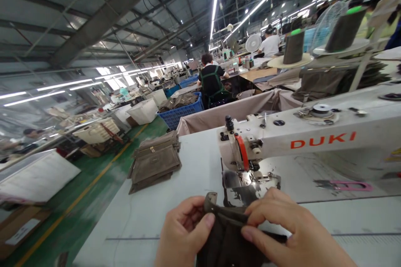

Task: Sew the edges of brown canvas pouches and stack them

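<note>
My left hand (184,229) and my right hand (291,229) both pinch a dark olive-brown fabric piece (228,242), folded over at its upper edge, with a small metal-edged tab at its top left (211,200). The fabric is held just in front of the needle area of a white DUKI sewing machine (322,139), on the near side of its metal plate (253,185). The needle's tip is hidden by the machine's head and glare. To the left on the white work table (125,225) lies a stack of olive-brown bags (154,160), out of reach of either hand's fingers.
Two large thread cones (293,48) stand on stands at back right. Beyond the table's far edge are a beige fabric-lined bin (238,110) and a blue crate (183,114). A co-worker (211,81) in a dark apron sits further on. A green floor (84,187) runs along the left.
</note>
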`<state>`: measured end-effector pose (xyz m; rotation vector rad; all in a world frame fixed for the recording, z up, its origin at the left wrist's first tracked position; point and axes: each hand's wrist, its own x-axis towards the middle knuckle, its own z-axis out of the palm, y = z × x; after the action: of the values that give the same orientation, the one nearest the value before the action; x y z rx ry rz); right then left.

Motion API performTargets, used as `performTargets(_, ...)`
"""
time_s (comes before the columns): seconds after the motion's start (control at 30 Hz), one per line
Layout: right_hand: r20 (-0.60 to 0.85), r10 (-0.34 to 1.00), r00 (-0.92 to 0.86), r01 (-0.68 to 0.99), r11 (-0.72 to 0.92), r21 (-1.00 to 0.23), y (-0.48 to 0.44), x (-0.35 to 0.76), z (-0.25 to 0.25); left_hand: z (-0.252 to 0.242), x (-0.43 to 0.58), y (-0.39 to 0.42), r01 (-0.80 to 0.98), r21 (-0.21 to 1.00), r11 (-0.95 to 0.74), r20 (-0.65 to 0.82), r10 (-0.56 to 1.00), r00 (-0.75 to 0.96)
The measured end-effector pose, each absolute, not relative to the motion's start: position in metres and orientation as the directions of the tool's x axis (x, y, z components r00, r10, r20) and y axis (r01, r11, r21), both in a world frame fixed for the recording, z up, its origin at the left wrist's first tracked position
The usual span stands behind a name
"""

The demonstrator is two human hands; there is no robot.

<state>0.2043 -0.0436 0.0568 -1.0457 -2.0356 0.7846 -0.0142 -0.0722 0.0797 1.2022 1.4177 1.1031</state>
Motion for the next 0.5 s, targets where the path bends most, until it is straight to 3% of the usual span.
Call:
performTargets(0.33,0.319,0.859,-0.4,0.489,0.494,-0.719,-0.0461,0.2034,0.0564,0.0768,-0.0128,-0.0739,0.166,0.986,-0.01,0.018,0.999,-0.047)
performTargets(0.5,0.31,0.867,-0.391,0.467,0.477,-0.745,-0.0477,0.2061,0.064,0.0818,-0.0188,-0.0744,0.197,0.974,0.115,-0.118,0.993,0.004)
